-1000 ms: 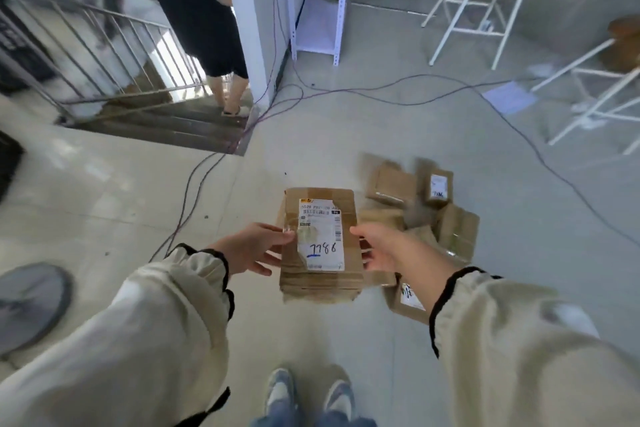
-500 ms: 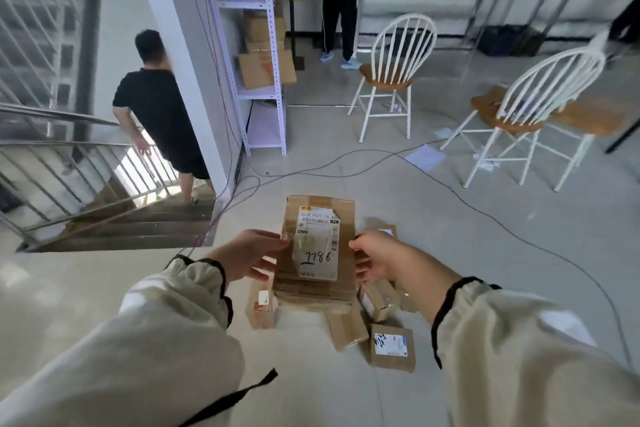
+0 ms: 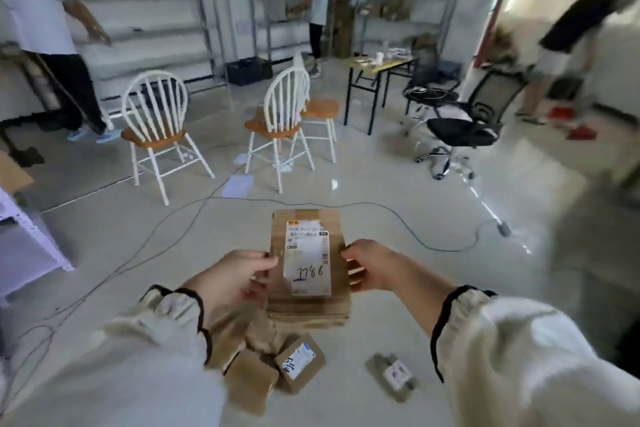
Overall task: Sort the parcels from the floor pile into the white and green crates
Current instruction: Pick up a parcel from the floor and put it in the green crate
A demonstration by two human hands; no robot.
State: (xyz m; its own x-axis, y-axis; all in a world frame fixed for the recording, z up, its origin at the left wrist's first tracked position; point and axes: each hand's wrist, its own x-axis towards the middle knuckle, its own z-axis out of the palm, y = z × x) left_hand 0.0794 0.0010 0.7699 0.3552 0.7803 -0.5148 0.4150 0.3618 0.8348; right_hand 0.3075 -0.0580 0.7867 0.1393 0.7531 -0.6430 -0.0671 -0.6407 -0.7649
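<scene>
**Both Hands Hold a Stack of Parcels**

We see a stack of flat brown parcels (image 3: 308, 303) held up in the air in front of the person. The top one has a white label (image 3: 307, 262) with 7786 written on it. The left hand (image 3: 235, 276) grips the left side of the stack, with its fingers curled round the edge. The right hand (image 3: 377, 269) grips the right side the same way. Under the stack, more brown parcels lie in a floor pile (image 3: 250, 381). One small parcel (image 3: 393, 374) lies apart, to the right of the pile. Farther off we see a white chair (image 3: 157, 121) and a thin cable (image 3: 398, 215) on the floor.
</scene>
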